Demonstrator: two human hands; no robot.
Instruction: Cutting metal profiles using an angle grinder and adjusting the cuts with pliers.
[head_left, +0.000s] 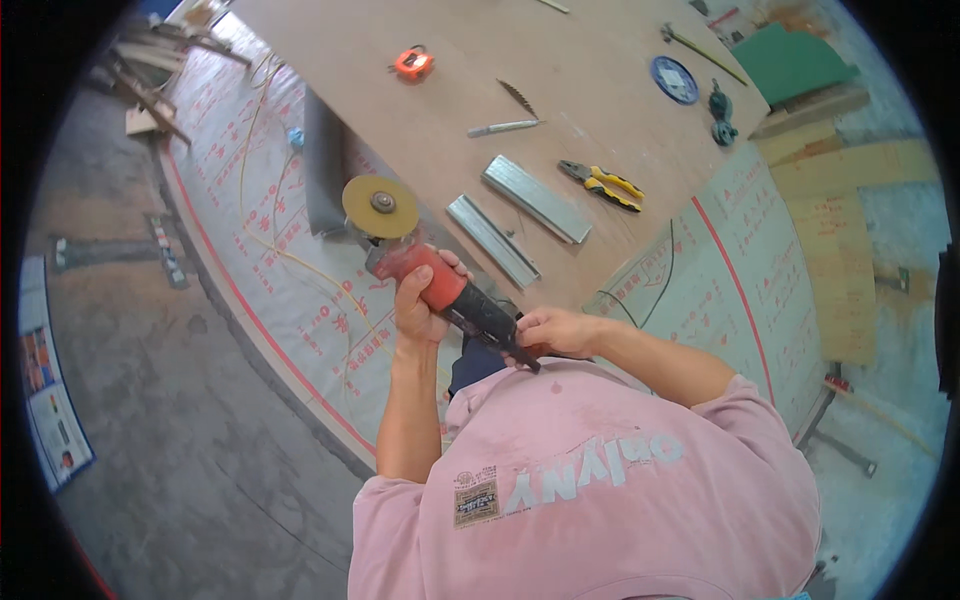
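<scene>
1. Watching from a distance through the head view, I take the wide silver metal piece as my landmark; it lies slanted on the brown tabletop.
2. The red-and-black angle grinder is held up to the lower left of that piece, its round yellow disc well apart from it.
3. I see the left hand, lower left of the wide piece, wrapped around the grinder's red body with the thumb laid over it.
4. The right hand, below the wide piece, is curled around the grinder's black rear end; I cannot tell exactly what its fingertips press on.
5. Just beside the wide piece, on its left, I see a narrow metal channel, roughly parallel to it.
6. Near the wide piece's upper right lie yellow-and-black pliers, handles spread.
7. Above the wide piece I find a slim silver pen-like tool, and farther up a dark pointed blade.
8. Well to its upper left sits an orange tape measure.
9. Well to its upper right I make out a blue-rimmed disc and a dark green tool.
</scene>
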